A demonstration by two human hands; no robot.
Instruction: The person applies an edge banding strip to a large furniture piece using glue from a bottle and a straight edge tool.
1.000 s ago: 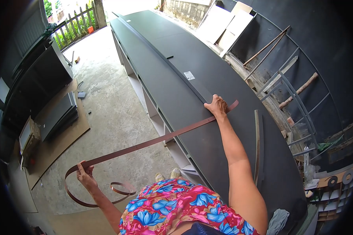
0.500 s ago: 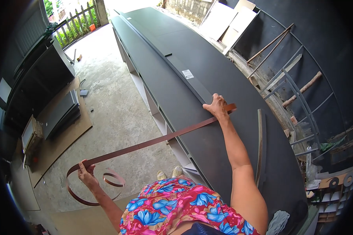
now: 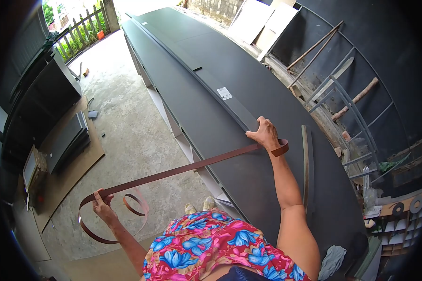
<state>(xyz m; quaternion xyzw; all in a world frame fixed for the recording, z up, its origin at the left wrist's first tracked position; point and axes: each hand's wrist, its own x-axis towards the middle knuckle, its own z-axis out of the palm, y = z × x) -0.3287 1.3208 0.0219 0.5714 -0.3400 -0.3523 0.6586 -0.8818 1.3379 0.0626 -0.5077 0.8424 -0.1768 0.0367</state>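
1. I have the left hand (image 3: 104, 207) at 8 o'clock from the centre of view, closed with thumb and fingers pinching a long, flat, glossy brown strip (image 3: 178, 169).
2. At 3 o'clock I see the right hand (image 3: 266, 134), half open, thumb spread from bent fingers, at the near end of a long, narrow dark-grey panel (image 3: 241, 107). I cannot tell how firmly it grips, or whether the palm holds the strip.
3. The brown strip spans between the two hands, its far end curling beside the right wrist. Below the left hand it droops into a wide loop, with a smaller curl just to the right.
4. The panel lies along the large dark-grey counter (image 3: 309, 98), running from the right hand towards 11 o'clock; a white label (image 3: 224, 93) shows at 12 to 1.
5. Also on the counter, I see a thin, worn grey-brown bar (image 3: 306, 168) between 3 and 4 o'clock and a crumpled pale-grey cloth (image 3: 333, 262) between 4 and 5.
6. Farther out, stacked dark boards (image 3: 69, 140) lie at 9 o'clock over a brown sheet (image 3: 72, 187) on the concrete floor (image 3: 122, 122).
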